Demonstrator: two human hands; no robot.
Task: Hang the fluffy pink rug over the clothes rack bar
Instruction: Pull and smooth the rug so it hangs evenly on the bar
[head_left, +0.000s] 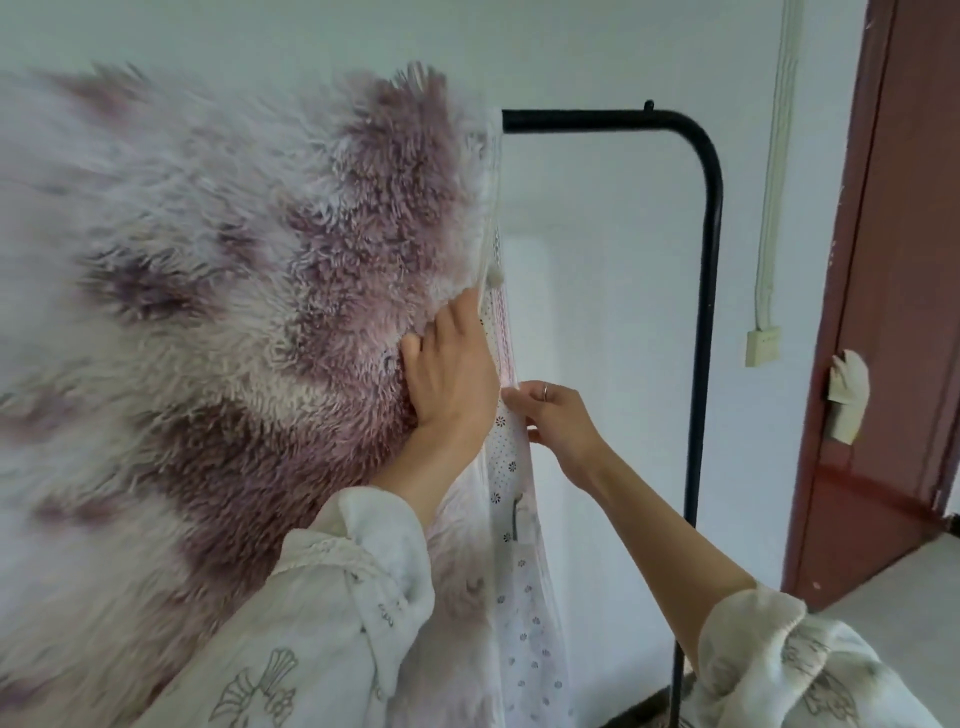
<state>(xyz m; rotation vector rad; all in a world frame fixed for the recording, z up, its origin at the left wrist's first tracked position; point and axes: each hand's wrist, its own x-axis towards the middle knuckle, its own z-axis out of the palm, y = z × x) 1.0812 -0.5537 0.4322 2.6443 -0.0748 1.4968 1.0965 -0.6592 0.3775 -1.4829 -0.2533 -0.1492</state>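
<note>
The fluffy pink-and-white rug (218, 291) hangs over the black clothes rack bar (597, 120) and fills the left half of the view; it hides the bar's left part. My left hand (452, 369) lies flat on the pile near the rug's right edge, fingers together and pointing up. My right hand (556, 421) pinches the rug's right edge, where its white dotted backing (511, 525) shows. A ring sits on one finger of that hand.
The rack's black upright (701, 364) runs down at right of the rug. Behind is a white wall with a cable duct and socket (762, 345). A dark red door (893, 312) stands at far right, paper stuck near its edge.
</note>
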